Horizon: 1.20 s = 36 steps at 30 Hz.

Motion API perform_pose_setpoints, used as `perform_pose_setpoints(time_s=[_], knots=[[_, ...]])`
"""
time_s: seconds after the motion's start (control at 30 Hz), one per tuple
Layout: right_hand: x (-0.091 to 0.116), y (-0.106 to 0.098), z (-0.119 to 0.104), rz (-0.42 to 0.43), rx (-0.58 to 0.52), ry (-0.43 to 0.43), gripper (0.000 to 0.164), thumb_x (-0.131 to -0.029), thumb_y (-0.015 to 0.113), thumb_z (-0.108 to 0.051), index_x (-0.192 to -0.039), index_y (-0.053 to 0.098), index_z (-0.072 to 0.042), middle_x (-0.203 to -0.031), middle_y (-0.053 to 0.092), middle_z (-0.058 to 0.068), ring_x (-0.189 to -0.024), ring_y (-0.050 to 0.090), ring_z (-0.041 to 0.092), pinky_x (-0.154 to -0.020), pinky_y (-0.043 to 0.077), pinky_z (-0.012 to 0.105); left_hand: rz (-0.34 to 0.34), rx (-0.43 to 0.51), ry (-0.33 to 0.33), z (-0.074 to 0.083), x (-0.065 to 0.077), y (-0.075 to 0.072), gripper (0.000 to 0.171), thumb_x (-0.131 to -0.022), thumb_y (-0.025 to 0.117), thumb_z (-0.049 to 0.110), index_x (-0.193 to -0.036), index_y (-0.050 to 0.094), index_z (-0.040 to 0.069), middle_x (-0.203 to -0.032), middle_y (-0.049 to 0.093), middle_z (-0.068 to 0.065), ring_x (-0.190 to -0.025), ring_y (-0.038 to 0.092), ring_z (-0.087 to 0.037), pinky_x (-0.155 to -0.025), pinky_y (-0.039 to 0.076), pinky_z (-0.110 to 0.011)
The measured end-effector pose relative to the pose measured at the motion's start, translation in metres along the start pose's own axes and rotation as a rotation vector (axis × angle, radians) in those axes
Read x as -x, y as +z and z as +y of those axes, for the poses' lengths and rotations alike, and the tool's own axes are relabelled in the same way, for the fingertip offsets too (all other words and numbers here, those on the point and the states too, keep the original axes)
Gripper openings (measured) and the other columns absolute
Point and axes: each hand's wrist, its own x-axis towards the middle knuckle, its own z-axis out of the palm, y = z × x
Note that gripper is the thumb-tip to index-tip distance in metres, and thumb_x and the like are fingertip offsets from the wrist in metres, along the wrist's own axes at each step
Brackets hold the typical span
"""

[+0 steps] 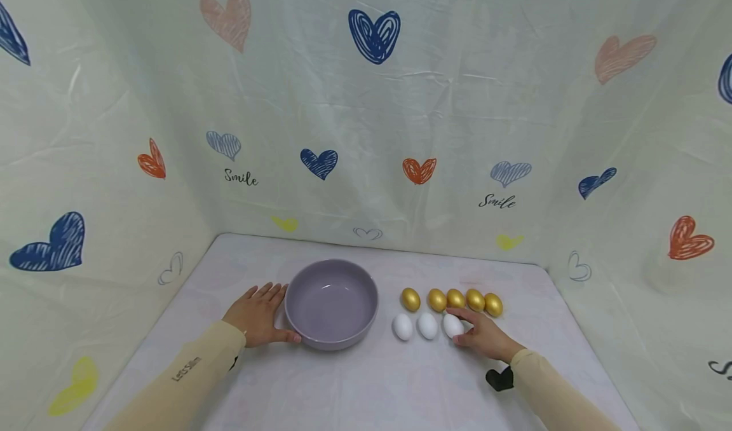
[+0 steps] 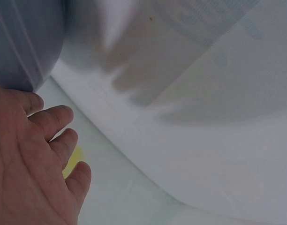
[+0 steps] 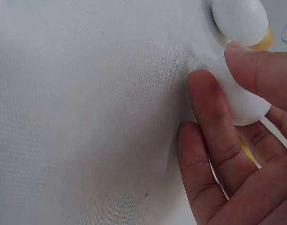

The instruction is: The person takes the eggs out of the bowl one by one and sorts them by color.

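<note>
A round mauve bowl [image 1: 332, 305] stands on the table, left of the eggs. My left hand [image 1: 260, 313] rests against its left side, fingers spread and thumb along the near rim; in the left wrist view the fingertips [image 2: 64, 115] look nearly straight. With thumb and fingers on either side, my right hand [image 1: 486, 335] holds the rightmost white egg [image 1: 453, 325], seen between them in the right wrist view. Two more white eggs, one in the middle [image 1: 427, 326] and one at the left [image 1: 403, 327], lie in the same row.
Several gold eggs [image 1: 475, 300] form a row just behind the white ones, close to my right fingers. The pale tablecloth [image 1: 366, 393] carries a dark heart print [image 1: 500, 379] by the right wrist. A heart-printed curtain [image 1: 366, 113] hangs behind the table's far edge.
</note>
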Motion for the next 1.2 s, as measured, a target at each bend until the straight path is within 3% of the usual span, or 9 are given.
perform_pose_setpoints(time_s=[0.87, 1.2], knots=[[0.003, 0.001, 0.007, 0.03, -0.002, 0.002, 0.073, -0.086, 0.08, -0.015, -0.148, 0.044, -0.003, -0.14, 0.048, 0.025, -0.057, 0.052, 0.014, -0.058, 0.049, 0.026, -0.002, 0.017, -0.004, 0.001, 0.0, 0.0, 0.123, -0.07, 0.054, 0.089, -0.146, 0.043, -0.007, -0.148, 0.045, -0.024, -0.139, 0.037, -0.042, -0.115, 0.026, -0.056], [0.027, -0.001, -0.004, 0.06, 0.093, 0.09, 0.079, -0.085, 0.08, -0.022, -0.151, 0.04, -0.005, -0.147, 0.045, 0.022, -0.082, 0.065, 0.013, -0.07, 0.055, 0.028, -0.009, 0.036, -0.01, -0.011, 0.012, -0.003, 0.116, -0.075, 0.059, 0.082, -0.147, 0.042, -0.007, -0.148, 0.044, -0.025, -0.138, 0.037, -0.044, -0.114, 0.027, -0.058]])
